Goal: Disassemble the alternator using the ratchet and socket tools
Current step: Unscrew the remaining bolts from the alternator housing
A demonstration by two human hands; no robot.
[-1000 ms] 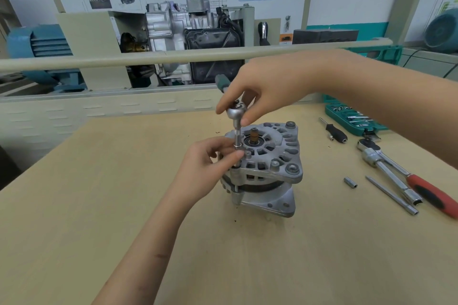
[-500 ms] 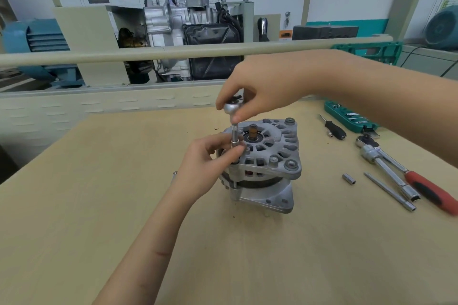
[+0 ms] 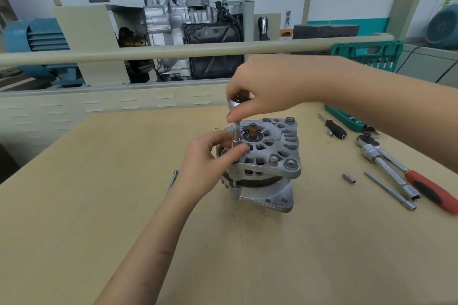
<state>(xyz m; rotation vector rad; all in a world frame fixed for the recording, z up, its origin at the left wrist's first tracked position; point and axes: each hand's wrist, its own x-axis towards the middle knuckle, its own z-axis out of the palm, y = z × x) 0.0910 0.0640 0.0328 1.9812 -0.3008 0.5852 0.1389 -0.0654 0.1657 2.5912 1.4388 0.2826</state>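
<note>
Both hands on the alternator (image 3: 267, 156), mid-counter (image 3: 99, 205). Right hand (image 3: 267, 89) pinches ratchet (image 3: 234, 104) head; left hand (image 3: 208, 163) pinches socket (image 3: 236, 131) standing upright on a housing bolt. Spare tools lie right.

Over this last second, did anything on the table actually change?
Little. The right hand has shifted its grip round the ratchet head, apparently turning it; its green handle no longer shows. The left hand still pinches the socket extension on the alternator. The spare tools lie unmoved.
</note>
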